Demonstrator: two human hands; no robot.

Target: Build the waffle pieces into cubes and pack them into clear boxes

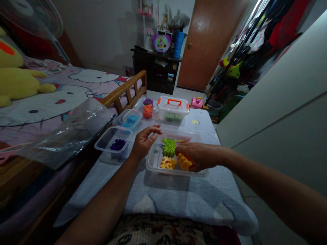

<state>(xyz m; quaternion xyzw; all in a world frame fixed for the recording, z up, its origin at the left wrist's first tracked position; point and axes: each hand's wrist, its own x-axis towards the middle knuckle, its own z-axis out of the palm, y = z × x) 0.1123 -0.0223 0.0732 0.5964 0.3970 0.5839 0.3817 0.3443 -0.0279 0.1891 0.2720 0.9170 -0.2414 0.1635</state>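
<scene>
A clear plastic tray (150, 166) stands before me on the cloth. Inside it are bright green notched toy pieces (169, 147) and, nearer me, a cluster of yellow ones (168, 163). My right hand (192, 153) reaches in from the right, its fingers closed around orange-yellow notched pieces (184, 162) at the tray's right side. Over the tray's left rim hovers my left hand (146, 139), fingers loosely extended and apart, holding nothing. Whether it touches the rim I cannot tell.
Left of the tray is a clear tub (98, 147) with dark purple pieces; behind it, another tub (115, 123) has blue ones. Orange pieces (147, 111) and a lidded box (176, 105) stand at the back. A wooden bed rail (125, 90) borders the left, a white cabinet (278, 102) the right.
</scene>
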